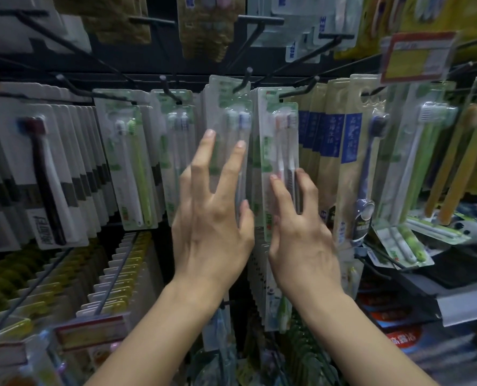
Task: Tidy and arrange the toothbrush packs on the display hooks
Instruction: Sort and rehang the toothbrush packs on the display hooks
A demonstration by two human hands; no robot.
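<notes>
Two hands work mid-frame: the left hand [212, 218], fingers spread, presses flat on a hanging toothbrush pack [229, 129] to steady it, while the right hand [301, 229] pinches the neighbouring pack [280, 135], likely squaring both stacks on their hooks [242, 79].
</notes>
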